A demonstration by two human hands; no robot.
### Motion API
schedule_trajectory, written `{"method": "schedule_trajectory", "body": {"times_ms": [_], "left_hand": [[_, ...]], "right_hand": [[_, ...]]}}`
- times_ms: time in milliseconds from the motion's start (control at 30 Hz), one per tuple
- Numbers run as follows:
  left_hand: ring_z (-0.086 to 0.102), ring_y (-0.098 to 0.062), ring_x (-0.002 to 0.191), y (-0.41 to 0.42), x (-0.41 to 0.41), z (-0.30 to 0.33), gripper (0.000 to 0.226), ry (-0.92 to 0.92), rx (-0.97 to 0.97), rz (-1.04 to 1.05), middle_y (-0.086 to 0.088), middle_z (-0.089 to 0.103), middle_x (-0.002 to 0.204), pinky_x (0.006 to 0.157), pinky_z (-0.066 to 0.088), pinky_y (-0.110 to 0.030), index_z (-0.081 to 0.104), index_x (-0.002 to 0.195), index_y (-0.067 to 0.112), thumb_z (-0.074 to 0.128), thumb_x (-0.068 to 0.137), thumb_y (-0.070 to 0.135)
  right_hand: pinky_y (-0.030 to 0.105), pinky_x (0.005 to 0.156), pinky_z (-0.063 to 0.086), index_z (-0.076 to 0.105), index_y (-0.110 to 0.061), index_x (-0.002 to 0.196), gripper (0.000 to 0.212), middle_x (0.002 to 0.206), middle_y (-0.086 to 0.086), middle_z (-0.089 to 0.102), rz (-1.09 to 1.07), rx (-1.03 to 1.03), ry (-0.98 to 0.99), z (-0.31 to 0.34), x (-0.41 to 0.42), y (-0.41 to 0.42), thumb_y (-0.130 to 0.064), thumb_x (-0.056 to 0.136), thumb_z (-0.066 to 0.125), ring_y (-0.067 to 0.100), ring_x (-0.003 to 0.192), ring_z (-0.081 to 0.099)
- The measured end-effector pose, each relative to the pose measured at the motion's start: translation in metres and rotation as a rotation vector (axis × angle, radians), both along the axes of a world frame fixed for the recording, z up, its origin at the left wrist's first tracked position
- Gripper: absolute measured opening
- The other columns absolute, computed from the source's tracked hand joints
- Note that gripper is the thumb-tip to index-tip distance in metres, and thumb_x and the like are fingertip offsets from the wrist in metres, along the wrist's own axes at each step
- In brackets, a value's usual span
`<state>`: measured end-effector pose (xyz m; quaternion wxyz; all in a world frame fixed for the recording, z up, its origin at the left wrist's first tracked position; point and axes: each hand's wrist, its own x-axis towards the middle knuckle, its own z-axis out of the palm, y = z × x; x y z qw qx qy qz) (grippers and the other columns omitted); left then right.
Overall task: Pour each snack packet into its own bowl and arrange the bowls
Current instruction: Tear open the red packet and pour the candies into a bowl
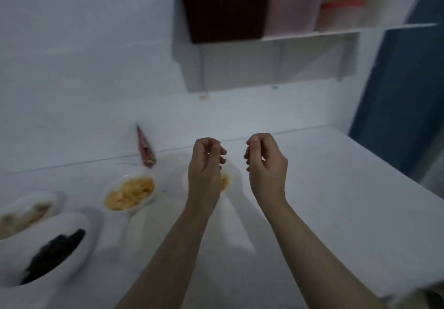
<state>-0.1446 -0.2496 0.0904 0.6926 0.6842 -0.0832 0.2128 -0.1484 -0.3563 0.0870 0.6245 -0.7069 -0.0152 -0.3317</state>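
Note:
My left hand (206, 162) and my right hand (265, 164) hover side by side above the white table (336, 200), fingers curled loosely, nothing visible in either. Under my left hand sits a white bowl (225, 181) with orange snack, mostly hidden by the wrist. To its left stands a white bowl of yellow-orange chips (129, 192). At the near left is a white bowl with dark snack (48, 253), and behind it a white bowl with pale snack (26, 211). A red snack packet (145, 149) leans against the wall. The frame is blurred.
A wall shelf (271, 56) hangs above the table with a dark brown box (223, 6) and translucent pink containers (295, 3). A blue panel (403, 92) stands at the right. The table's right edge runs diagonally toward the near right corner.

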Motion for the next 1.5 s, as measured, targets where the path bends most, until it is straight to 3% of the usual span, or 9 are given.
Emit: {"method": "schedule_trajectory", "body": {"times_ms": [100,233,367,567,733,867,1133,1300,1500], "left_hand": [[0.057,-0.011,0.079,0.064,0.029,0.001,0.011,-0.028,0.022,0.108,0.007,0.062,0.086,0.070,0.044,-0.016,0.054,0.095,0.015,0.046,0.099,0.008],[0.055,-0.014,0.086,0.133,0.076,-0.004,0.011,0.019,0.081,0.251,0.010,0.059,0.088,0.082,0.046,-0.031,0.054,0.092,0.025,0.051,0.094,0.015],[0.055,-0.026,0.079,0.189,0.139,-0.007,0.009,0.105,0.183,0.321,0.003,0.056,0.087,0.073,0.047,-0.045,0.050,0.085,0.038,0.049,0.086,0.030],[0.047,-0.034,0.115,0.249,0.241,-0.023,0.029,0.448,0.690,0.451,-0.016,0.053,0.119,0.086,0.032,-0.030,0.057,0.112,0.008,0.051,0.091,0.027],[0.045,-0.037,0.120,0.267,0.287,-0.035,0.048,0.633,0.681,0.472,-0.018,0.048,0.126,0.095,0.040,-0.043,0.045,0.125,0.002,0.051,0.091,0.035],[0.055,-0.035,0.110,0.275,0.310,-0.043,0.043,0.758,0.710,0.245,-0.022,0.059,0.122,0.085,0.039,-0.033,0.054,0.118,-0.003,0.043,0.094,0.031],[0.058,-0.034,0.102,0.274,0.296,-0.043,0.037,0.586,0.788,0.224,-0.018,0.064,0.106,0.083,0.042,-0.034,0.062,0.101,0.002,0.033,0.098,0.024],[0.045,-0.021,0.068,0.249,0.233,-0.012,0.034,0.394,0.702,0.185,-0.001,0.045,0.067,0.064,0.033,-0.031,0.039,0.066,0.014,0.035,0.099,0.022],[0.045,-0.016,0.065,0.201,0.145,0.017,0.031,0.259,0.634,-0.003,0.001,0.047,0.068,0.057,0.033,-0.028,0.043,0.071,0.012,0.037,0.100,0.022]], "right_hand": [[0.042,0.059,0.049,0.057,-0.016,0.085,0.020,0.071,0.005,0.061,0.091,-0.015,0.013,0.002,0.039,0.063,-0.015,0.100,0.045,0.022,0.065,0.056],[0.040,0.059,0.045,0.056,-0.017,0.086,0.020,0.071,0.006,0.060,0.159,-0.097,0.017,-0.005,0.090,0.128,-0.017,0.101,0.044,0.027,0.065,0.054],[0.038,0.058,0.044,0.056,-0.015,0.088,0.019,0.070,0.010,0.060,0.154,-0.188,0.036,-0.012,0.147,0.176,-0.020,0.101,0.043,0.025,0.063,0.052],[0.043,0.057,0.047,0.055,-0.017,0.087,0.020,0.066,0.002,0.058,0.105,-0.249,0.067,-0.028,0.225,0.221,-0.023,0.100,0.042,0.019,0.057,0.051],[0.041,0.053,0.045,0.053,-0.016,0.086,0.023,0.062,0.002,0.055,0.087,-0.319,0.114,-0.049,0.267,0.238,-0.025,0.102,0.040,0.018,0.053,0.049],[0.037,0.053,0.042,0.054,-0.015,0.086,0.022,0.059,-0.002,0.052,0.080,-0.382,0.154,-0.060,0.285,0.244,-0.023,0.101,0.041,0.014,0.052,0.045],[0.038,0.054,0.044,0.056,-0.013,0.087,0.021,0.060,-0.001,0.053,0.069,-0.421,0.135,-0.059,0.279,0.245,-0.020,0.101,0.043,0.015,0.052,0.046],[0.039,0.060,0.047,0.057,-0.011,0.085,0.020,0.064,0.004,0.058,0.048,-0.365,0.087,-0.038,0.240,0.230,-0.018,0.100,0.045,0.024,0.060,0.055],[0.030,0.059,0.043,0.059,-0.009,0.085,0.018,0.070,0.003,0.062,-0.039,-0.286,0.000,-0.014,0.161,0.185,-0.014,0.098,0.048,0.020,0.062,0.056]]}}
